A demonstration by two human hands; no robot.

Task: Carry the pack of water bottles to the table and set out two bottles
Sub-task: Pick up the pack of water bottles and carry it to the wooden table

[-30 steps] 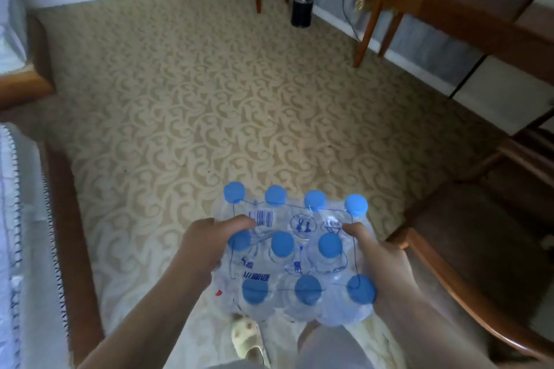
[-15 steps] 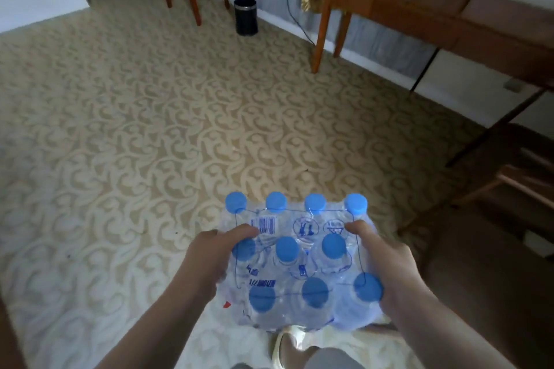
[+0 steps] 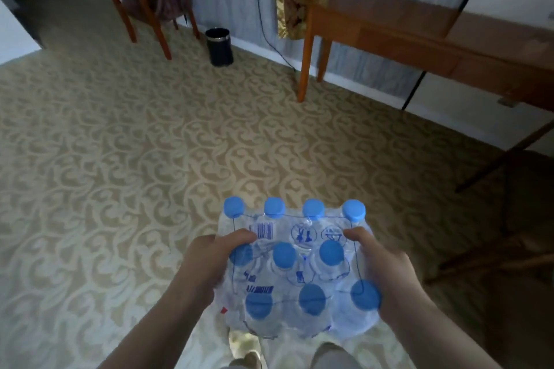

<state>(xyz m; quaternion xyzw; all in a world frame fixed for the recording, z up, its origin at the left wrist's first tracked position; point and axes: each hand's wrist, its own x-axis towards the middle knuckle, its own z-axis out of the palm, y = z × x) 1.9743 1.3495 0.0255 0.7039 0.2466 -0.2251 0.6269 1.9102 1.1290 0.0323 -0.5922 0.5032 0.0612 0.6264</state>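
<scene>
The pack of water bottles is the landmark — shrink-wrapped, blue caps up, held in the air above the patterned carpet. On its left edge the left hand grips the wrap, thumb lying across the top by the barcode. On its right edge the right hand clasps the side, thumb on top too. Well beyond the pack stands a black bin; beyond and to the right — the wooden table, against the wall.
</scene>
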